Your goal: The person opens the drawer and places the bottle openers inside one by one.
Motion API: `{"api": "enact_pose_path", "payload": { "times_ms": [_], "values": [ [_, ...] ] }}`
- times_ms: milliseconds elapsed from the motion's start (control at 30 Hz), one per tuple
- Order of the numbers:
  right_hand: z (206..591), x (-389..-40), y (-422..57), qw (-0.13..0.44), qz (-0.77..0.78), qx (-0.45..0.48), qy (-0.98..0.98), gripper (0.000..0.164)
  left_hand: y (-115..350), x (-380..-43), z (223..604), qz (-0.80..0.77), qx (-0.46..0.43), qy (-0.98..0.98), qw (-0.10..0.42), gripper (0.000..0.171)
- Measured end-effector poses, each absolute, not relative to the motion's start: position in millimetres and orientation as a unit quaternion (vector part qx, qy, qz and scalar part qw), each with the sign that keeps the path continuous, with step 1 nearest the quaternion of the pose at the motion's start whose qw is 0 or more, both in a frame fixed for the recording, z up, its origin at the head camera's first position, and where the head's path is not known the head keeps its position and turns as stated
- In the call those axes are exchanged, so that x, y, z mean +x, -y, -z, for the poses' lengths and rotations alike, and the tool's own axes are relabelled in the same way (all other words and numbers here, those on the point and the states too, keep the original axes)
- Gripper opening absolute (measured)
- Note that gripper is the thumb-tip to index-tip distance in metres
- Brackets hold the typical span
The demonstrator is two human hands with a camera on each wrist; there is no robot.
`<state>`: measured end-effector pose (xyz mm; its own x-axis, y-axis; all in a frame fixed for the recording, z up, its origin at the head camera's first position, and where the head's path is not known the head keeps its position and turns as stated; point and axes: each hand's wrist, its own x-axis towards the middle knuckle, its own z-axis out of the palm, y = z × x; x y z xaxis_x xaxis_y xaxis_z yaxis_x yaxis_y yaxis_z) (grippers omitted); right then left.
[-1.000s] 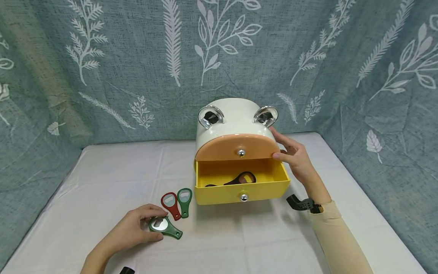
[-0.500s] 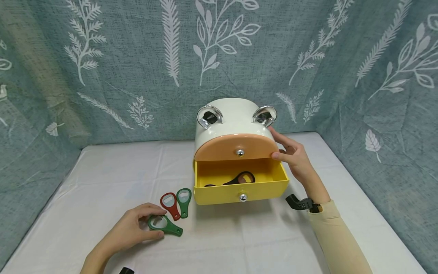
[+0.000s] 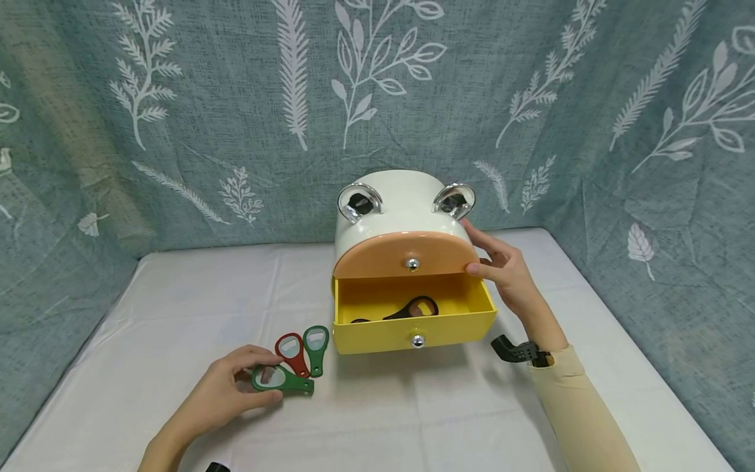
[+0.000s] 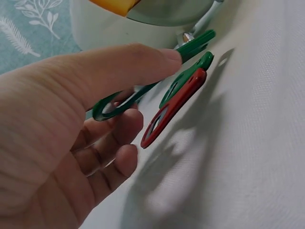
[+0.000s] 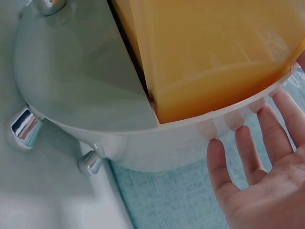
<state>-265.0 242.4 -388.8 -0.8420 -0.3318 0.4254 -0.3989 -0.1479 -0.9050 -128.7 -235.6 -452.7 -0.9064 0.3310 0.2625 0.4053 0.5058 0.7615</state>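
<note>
White cloth (image 3: 460, 413) covers the tabletop. Left hand (image 3: 221, 390) pinches one green opener (image 3: 293, 383) above it, near one red opener (image 3: 295, 354) and a second green opener (image 3: 316, 360). Right hand (image 3: 512, 275), fingers relaxed, touches one white box (image 3: 402, 203); its one yellow drawer (image 3: 371, 337) stands open.

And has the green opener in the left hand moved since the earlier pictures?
Yes. Judged against the red opener lying beside it, the held green opener has shifted up the head view, toward the red one.
</note>
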Motion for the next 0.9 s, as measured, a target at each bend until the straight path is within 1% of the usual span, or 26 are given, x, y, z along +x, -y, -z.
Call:
{"api": "enact_pose_path", "payload": {
  "times_ms": [333, 467, 700, 900],
  "values": [
    [388, -266, -242, 0.024, -0.703, 0.279, 0.653, 0.062, 235, -129, 453, 0.454, -0.165, 0.873, 0.066, 0.044],
    [388, -266, -242, 0.024, -0.703, 0.279, 0.654, 0.062, 235, -130, 448, 0.457, -0.154, 0.872, 0.085, 0.046],
    [387, -265, -241, 0.025, -0.706, 0.275, 0.652, 0.062, 227, -130, 430, 0.474, -0.119, 0.859, 0.155, 0.048],
    [386, -263, -241, 0.022, -0.707, 0.269, 0.654, 0.062, 204, -124, 397, 0.483, -0.137, 0.837, 0.218, 0.053]
  ]
}}
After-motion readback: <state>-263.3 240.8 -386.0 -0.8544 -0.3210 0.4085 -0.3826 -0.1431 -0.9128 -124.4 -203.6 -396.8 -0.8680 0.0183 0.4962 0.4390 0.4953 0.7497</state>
